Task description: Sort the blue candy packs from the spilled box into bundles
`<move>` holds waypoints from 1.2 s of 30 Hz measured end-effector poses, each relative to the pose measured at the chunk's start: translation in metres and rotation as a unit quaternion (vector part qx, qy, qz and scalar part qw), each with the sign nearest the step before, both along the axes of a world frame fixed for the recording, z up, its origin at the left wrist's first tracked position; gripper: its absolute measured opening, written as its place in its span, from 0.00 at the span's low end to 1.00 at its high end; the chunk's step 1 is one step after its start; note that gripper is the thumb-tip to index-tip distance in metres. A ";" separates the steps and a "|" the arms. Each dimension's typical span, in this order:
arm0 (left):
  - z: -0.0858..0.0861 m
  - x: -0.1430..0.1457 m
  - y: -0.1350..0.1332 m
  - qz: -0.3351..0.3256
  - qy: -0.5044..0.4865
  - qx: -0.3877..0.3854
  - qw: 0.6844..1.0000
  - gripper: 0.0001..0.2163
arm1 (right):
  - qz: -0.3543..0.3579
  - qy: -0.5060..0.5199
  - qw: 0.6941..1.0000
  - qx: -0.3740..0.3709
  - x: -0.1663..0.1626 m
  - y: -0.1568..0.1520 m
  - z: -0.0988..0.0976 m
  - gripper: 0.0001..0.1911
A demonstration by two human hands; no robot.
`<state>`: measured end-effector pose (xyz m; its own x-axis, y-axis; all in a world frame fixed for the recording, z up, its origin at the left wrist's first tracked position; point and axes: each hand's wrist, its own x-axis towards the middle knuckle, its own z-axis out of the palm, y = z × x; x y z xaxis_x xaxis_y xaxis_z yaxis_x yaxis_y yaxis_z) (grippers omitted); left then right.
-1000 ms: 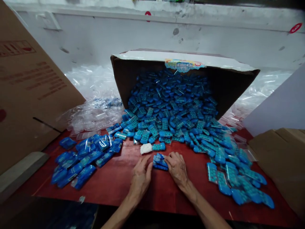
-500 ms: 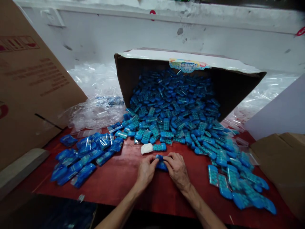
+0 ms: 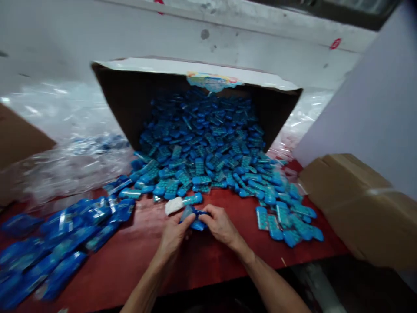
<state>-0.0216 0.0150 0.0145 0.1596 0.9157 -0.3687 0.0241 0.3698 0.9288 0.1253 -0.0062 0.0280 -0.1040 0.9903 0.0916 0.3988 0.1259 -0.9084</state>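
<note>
My left hand [image 3: 177,228] pinches one side of a small blue plastic packet [image 3: 197,224] above the red table [image 3: 130,265]. On the packet's other side, the fingers of my right hand [image 3: 221,226] are closed on it. What is inside the packet cannot be made out. Just beyond my hands lies a white crumpled wad [image 3: 174,205], touching a small clear case [image 3: 193,199] with a blue end and teal beads. Behind them, many similar cases [image 3: 208,130] spill from a cardboard box [image 3: 114,104] lying on its side.
Blue packets [image 3: 65,243] are heaped at the left. More bead cases [image 3: 283,219] lie at the right, beside a brown carton [image 3: 358,208]. Clear plastic bags [image 3: 71,161] sit at the back left, against the pale wall [image 3: 163,34].
The head view has turned to the right, so things appear further left. Both hands keep hold of the blue packet, which now looks lifted and more crumpled between the fingers.
</note>
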 end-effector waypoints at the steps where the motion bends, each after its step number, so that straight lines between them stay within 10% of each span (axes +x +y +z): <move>1: -0.001 0.002 -0.001 -0.004 0.011 -0.001 1.000 0.16 | -0.007 -0.018 1.000 0.010 0.001 -0.003 0.000 0.07; 13: -0.003 0.031 -0.027 -0.070 -0.013 -0.111 0.991 0.16 | -0.110 -0.192 0.974 0.050 0.054 -0.060 0.000 0.09; 17: -0.001 0.024 -0.027 -0.063 -0.039 -0.146 0.986 0.14 | -0.418 -0.333 0.841 0.085 0.127 -0.096 -0.023 0.17; 20: -0.002 0.021 -0.029 -0.059 -0.053 -0.153 0.985 0.13 | -0.522 -0.388 0.759 0.046 0.170 -0.109 -0.046 0.26; 26: -0.006 0.025 -0.031 -0.045 -0.061 -0.168 0.983 0.15 | -0.474 -0.395 0.786 -0.012 0.148 -0.080 -0.062 0.30; 36: -0.001 0.020 -0.039 0.005 -0.110 -0.178 0.978 0.13 | -0.345 -0.415 0.842 0.008 0.084 -0.029 -0.028 0.23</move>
<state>-0.0019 -0.0241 0.0135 0.2625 0.7375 -0.6222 -0.1663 0.6698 0.7237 0.2092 -0.0351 -0.0003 0.4615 0.8404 0.2842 0.8780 -0.3869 -0.2818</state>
